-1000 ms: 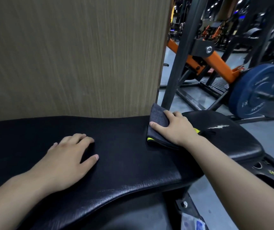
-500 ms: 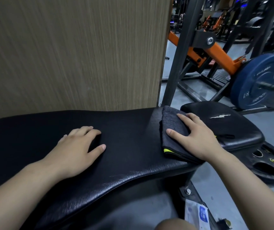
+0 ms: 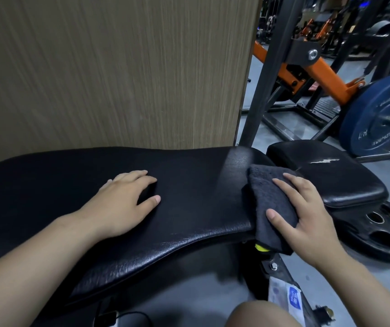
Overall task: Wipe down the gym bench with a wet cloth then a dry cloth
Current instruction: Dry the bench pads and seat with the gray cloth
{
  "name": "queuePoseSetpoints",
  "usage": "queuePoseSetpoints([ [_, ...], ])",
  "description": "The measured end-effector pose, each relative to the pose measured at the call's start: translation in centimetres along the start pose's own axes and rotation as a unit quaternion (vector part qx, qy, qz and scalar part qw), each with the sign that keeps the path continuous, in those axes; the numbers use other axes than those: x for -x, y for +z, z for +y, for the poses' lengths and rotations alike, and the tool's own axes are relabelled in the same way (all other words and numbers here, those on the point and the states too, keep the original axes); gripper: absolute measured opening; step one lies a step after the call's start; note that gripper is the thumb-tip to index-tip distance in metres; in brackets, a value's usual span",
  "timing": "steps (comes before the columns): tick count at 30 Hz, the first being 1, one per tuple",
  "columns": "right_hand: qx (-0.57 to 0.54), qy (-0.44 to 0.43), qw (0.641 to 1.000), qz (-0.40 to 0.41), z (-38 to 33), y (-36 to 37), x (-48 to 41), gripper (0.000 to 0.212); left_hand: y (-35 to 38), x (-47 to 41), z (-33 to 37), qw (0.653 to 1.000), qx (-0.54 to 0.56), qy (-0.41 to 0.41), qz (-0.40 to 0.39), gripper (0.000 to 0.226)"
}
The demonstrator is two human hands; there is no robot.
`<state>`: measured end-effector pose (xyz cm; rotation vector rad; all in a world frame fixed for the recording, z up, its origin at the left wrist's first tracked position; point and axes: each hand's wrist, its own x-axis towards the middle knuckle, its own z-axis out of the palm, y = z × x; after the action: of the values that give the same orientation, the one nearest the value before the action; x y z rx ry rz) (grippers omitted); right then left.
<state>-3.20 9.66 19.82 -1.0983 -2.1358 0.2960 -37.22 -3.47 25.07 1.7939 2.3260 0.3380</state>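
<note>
The gym bench (image 3: 189,185) has a black, grained pad. A folded dark-grey plush cloth (image 3: 267,199) with a yellow tag (image 3: 261,248) drapes over the pad's 3 o'clock end. The right hand (image 3: 307,218) presses on the cloth with fingers straight and spread. The left hand (image 3: 123,204) lies flat and released on the pad at the cloth's 9 o'clock.

The bench pad (image 3: 189,185) was black fake leather, bumpy and a bit shiny at its near edge. The cloth (image 3: 271,204) was dark grey, fuzzy and dull. The seat pad (image 3: 326,175) was smooth and black, with a white worn patch. The wall panel (image 3: 118,67) looked like brown wood with thin lines. The post (image 3: 264,79) was dull black metal. The weight plate (image 3: 378,119) looked like matt blue rubber.
</note>
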Motion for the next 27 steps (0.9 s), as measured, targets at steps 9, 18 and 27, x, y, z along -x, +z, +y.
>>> queuePoseSetpoints([
  [9,0.038,-0.130,0.990,0.034,0.3,1.6,3.3,0.082,-1.3,3.3,-3.0,0.999,-0.009,0.012,0.047,0.047],
  [18,0.231,-0.329,0.914,-0.063,-10.2,5.8,2.4,0.077,-3.2,8.9,-8.4,0.996,-0.032,-0.035,0.079,0.046],
  [27,0.258,-0.475,0.836,-0.092,-16.2,7.1,0.1,0.078,-5.4,13.2,-14.4,0.988,-0.059,-0.092,0.109,0.046],
])
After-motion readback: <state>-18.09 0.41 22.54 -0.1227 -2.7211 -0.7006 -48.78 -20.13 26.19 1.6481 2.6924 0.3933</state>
